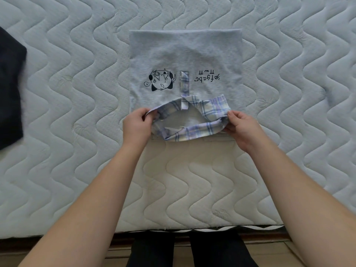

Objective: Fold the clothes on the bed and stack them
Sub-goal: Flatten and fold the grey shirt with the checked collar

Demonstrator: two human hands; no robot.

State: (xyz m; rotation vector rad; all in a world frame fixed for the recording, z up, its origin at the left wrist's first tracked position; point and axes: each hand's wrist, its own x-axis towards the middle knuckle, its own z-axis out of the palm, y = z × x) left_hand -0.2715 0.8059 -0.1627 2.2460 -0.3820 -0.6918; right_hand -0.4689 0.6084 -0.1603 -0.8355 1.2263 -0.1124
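- While we stand at its near edge, the quilted mattress [77, 93] carries everything.
- At 12 o'clock lies our folded grey shirt [185, 53], plaid collar [192, 130] nearest us.
- At 9 o'clock sits a dark garment [9, 89].
- Our left hand [137, 125] and right hand [243, 130] each pinch a collar end.

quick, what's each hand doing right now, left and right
Left hand: closed, fingers pinching the left end of the plaid collar of the grey shirt.
Right hand: closed, fingers pinching the collar's right end.
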